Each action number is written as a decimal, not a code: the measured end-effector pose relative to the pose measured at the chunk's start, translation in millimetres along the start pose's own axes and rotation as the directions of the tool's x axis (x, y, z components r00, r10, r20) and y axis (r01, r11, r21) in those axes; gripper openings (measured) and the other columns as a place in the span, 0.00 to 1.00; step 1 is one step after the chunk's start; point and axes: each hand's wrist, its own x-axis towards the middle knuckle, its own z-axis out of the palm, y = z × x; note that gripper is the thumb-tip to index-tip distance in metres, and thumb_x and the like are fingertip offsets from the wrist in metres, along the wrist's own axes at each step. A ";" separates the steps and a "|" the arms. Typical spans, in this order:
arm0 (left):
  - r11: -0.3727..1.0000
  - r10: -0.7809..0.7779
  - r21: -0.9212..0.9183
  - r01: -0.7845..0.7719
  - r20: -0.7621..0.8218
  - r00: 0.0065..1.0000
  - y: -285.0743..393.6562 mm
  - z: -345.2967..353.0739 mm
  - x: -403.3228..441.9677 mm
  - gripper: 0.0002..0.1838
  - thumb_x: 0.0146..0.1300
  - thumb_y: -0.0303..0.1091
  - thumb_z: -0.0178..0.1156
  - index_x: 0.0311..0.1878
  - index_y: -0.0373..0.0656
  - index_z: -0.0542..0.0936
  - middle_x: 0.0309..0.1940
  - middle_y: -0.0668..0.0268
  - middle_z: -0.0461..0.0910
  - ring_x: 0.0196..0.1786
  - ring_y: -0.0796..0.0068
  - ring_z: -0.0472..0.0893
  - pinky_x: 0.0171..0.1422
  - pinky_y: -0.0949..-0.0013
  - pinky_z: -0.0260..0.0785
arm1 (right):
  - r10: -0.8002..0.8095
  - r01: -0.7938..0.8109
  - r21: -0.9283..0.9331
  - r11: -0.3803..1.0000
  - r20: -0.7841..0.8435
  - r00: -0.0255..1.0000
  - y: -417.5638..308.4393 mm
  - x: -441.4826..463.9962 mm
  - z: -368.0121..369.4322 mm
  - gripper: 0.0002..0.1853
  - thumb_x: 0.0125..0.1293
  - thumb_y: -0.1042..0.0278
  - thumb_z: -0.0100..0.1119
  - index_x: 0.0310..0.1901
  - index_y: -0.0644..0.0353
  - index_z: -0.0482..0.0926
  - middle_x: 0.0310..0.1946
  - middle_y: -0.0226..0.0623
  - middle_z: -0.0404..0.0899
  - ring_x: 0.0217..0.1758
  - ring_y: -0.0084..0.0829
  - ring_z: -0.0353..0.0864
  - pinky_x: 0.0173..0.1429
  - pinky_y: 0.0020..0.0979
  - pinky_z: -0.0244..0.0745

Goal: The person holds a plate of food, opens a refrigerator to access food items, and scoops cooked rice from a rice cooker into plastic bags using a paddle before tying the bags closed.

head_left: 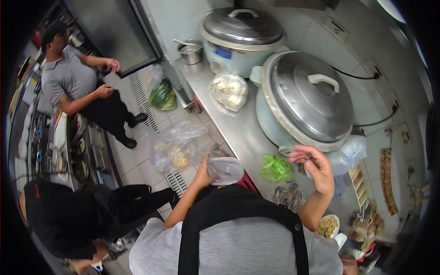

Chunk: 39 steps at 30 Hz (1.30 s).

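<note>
My left hand (202, 173) grips the side of a translucent plastic container (225, 170) in front of my apron; what it contains, if anything, I cannot make out. My right hand (316, 167) is raised over the steel counter (238, 126), fingers stretched out and holding nothing. Close to it is the larger rice cooker (270, 110) with a metal lid (311, 101). Left of that hand lies a bunched green plastic bag (277, 167). Below the green bag sits a dark, clear-wrapped bundle (290, 195).
Along the wall stands a second rice cooker (243, 34), with a metal pot (190, 52) and a bag of pale food (228, 91) near it. On the floor are bags of greens (162, 95) and noodle-like food (178, 157). Two co-workers (75, 78) stand at left.
</note>
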 end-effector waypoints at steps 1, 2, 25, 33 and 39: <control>0.997 0.065 0.032 -0.066 0.029 0.997 4.8 9.1 2.2 0.58 0.28 0.26 0.71 0.65 0.34 0.46 0.57 0.44 0.63 0.60 0.51 0.64 0.64 0.63 0.57 | 0.004 0.004 -0.103 0.995 0.075 0.997 -5.7 -1.8 -2.7 0.20 0.61 0.68 0.51 0.53 0.69 0.68 0.42 0.40 0.75 0.47 0.29 0.74 0.53 0.29 0.66; 0.995 0.094 0.031 -0.096 0.063 0.994 13.7 15.0 4.8 0.58 0.28 0.26 0.71 0.65 0.34 0.46 0.57 0.44 0.63 0.60 0.51 0.64 0.64 0.63 0.57 | 0.020 0.009 -0.204 0.979 0.141 0.990 -12.5 -4.5 -6.3 0.21 0.60 0.68 0.53 0.53 0.68 0.68 0.42 0.39 0.75 0.47 0.29 0.74 0.52 0.28 0.66; 0.556 -0.743 0.110 0.824 -0.377 0.552 -202.9 25.8 -17.6 0.42 0.39 0.31 0.64 0.59 0.36 0.56 0.49 0.46 0.70 0.52 0.52 0.73 0.54 0.61 0.67 | -0.982 0.993 -0.115 -0.016 0.190 0.006 -143.5 1.4 46.2 0.26 0.64 0.58 0.44 0.62 0.57 0.57 0.51 0.40 0.68 0.48 0.35 0.71 0.53 0.39 0.66; 0.024 -0.975 -0.144 0.989 -0.223 -0.008 -225.2 35.8 -165.4 0.38 0.41 0.30 0.64 0.57 0.36 0.56 0.54 0.48 0.65 0.57 0.57 0.69 0.57 0.65 0.67 | -0.723 0.847 -0.431 0.311 0.470 0.506 -161.5 -18.9 35.5 0.17 0.68 0.60 0.37 0.56 0.51 0.67 0.43 0.23 0.71 0.34 0.24 0.68 0.39 0.30 0.64; -0.017 -0.979 -0.232 0.972 -0.196 -0.064 -187.5 39.8 -176.7 0.39 0.41 0.29 0.63 0.57 0.37 0.54 0.55 0.46 0.63 0.57 0.53 0.68 0.59 0.62 0.66 | -0.817 0.904 -0.002 0.427 0.428 0.386 -147.6 11.6 25.6 0.15 0.67 0.62 0.41 0.52 0.54 0.70 0.44 0.23 0.72 0.34 0.23 0.69 0.38 0.30 0.64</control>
